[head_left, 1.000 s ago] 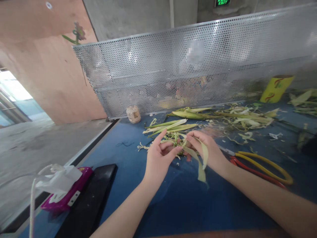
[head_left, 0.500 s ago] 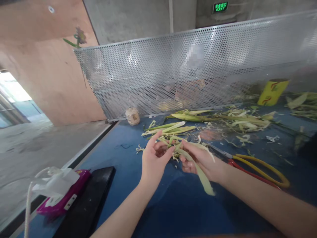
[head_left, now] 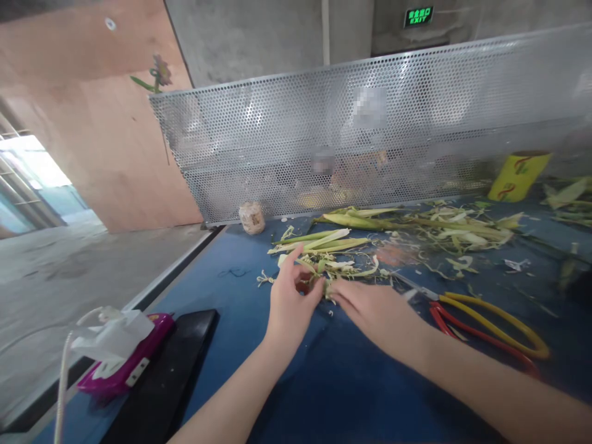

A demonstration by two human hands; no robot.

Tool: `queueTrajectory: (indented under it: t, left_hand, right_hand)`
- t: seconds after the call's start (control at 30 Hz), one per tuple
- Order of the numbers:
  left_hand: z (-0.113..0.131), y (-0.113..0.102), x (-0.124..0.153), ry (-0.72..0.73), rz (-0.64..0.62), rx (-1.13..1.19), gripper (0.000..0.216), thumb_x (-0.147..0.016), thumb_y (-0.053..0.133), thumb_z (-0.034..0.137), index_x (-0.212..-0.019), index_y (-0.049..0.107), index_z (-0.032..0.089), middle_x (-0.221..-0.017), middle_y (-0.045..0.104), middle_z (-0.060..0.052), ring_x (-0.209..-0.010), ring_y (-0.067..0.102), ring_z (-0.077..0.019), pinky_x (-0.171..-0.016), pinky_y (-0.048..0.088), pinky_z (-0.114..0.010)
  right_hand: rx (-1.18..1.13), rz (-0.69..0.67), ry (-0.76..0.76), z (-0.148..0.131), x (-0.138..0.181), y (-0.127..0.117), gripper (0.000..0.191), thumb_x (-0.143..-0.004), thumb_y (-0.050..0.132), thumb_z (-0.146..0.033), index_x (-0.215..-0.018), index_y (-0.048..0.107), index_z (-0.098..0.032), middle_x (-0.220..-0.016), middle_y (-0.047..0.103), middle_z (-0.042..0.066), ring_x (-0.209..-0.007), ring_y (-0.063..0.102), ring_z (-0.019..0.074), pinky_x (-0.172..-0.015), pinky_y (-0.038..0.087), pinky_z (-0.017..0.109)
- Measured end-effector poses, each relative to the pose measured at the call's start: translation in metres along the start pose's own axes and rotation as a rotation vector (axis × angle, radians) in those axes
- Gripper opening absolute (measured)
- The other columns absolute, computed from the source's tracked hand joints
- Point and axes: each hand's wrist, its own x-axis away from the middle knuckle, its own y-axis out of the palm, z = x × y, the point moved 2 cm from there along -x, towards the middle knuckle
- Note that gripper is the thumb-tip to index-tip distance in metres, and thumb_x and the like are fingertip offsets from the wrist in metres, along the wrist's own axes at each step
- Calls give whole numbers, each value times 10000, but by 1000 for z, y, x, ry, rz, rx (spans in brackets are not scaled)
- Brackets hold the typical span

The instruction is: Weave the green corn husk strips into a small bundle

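My left hand [head_left: 293, 305] is closed in a pinch on a small piece of pale green corn husk [head_left: 320, 266], its index finger raised. My right hand [head_left: 370, 308] meets it from the other side, fingertips pressed together on the same husk. The exact grip of the right fingers is partly hidden. Just beyond the hands lie long husk strips [head_left: 319, 240] and thin curled shreds. A pair of scissors [head_left: 429, 295] with red and yellow handles rests beside my right wrist.
More husks [head_left: 472, 233] are heaped farther back, near a yellow roll [head_left: 518, 177]. A perforated metal screen [head_left: 287, 142] borders the far edge. A wrapped tan roll [head_left: 252, 219] stands before it. At left are a purple power strip [head_left: 150, 342] and a black slab [head_left: 185, 351].
My right hand has turned palm-down and moved its fingertips in against the left ones. The long husk strip that hung below it no longer shows there. The view has shifted slightly.
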Motion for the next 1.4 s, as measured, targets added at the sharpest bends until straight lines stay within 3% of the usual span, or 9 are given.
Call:
queueTrajectory:
  t: [0.13,0.2,0.37,0.5,0.57,0.7,0.9,1.2,1.4]
  left_hand:
    - [-2,3,-1,-32,-98,-44,677,-699,574,185,-1312,290,131,-769,598,-11,-678,532,-125,-615,435,-252]
    - [-1,5,0,-48,-154,-38,696,-695,568,176,-1320,270,112,-750,588,-4,-650,514,-115,-608,424,-243]
    - [2,8,4,-35,-255,-10,689,-702,544,163,-1329,260,121,-686,525,33,-586,453,-92,-568,382,-224]
    - [3,10,8,-33,-336,-1,736,-691,542,130,-1353,219,141,-675,519,39,-595,443,-94,-579,371,-227]
    - [5,10,9,-59,-366,40,760,-694,538,126,-1366,185,157,-692,525,36,-608,448,-95,-602,379,-236]
    - [9,10,10,-171,-334,213,745,-708,517,124,-1365,167,159,-684,506,40,-606,444,-88,-612,378,-240]
    - [6,11,10,-177,-293,282,750,-710,607,237,-1339,204,173,-693,501,39,-607,437,-85,-593,374,-236]
    - [9,4,6,-64,-178,260,574,-784,538,279,-1291,282,196,-711,545,20,-631,486,-96,-597,401,-228]
    - [10,0,4,-63,-81,201,489,-777,550,283,-1218,355,201,-666,545,40,-532,432,-65,-506,360,-186]
  right_hand:
    - [181,129,-241,11,-8,-14,222,-887,380,-207,-841,594,-169,-811,636,77,-747,598,209,-618,402,302]
    - [122,138,-308,15,-12,-19,200,-878,407,-206,-833,599,-172,-800,630,66,-769,584,196,-669,407,306]
    - [-308,111,-123,20,-15,-26,193,-806,513,-246,-628,561,-185,-688,572,3,-658,547,130,-608,418,246]
    - [-531,73,-11,22,-17,-26,213,-758,549,-261,-566,594,-180,-999,582,37,-882,563,167,-778,416,280]
    - [-555,60,60,23,-18,-25,185,-752,552,-282,-606,610,-183,-962,610,37,-872,568,172,-782,411,283]
    - [-482,34,173,23,-19,-22,223,-787,489,-358,-690,583,-182,-663,589,1,-644,541,143,-601,406,247]
    - [-399,56,171,19,-18,-21,271,-801,456,-372,-625,526,-178,-588,488,-19,-573,457,117,-533,362,226]
    - [-252,105,-170,16,-13,-30,117,-760,575,-304,-725,518,-208,-803,567,25,-856,499,196,-765,390,356]
    - [18,199,-180,20,-14,-25,87,-795,535,-215,-872,499,-194,-892,556,66,-888,474,221,-730,370,356]
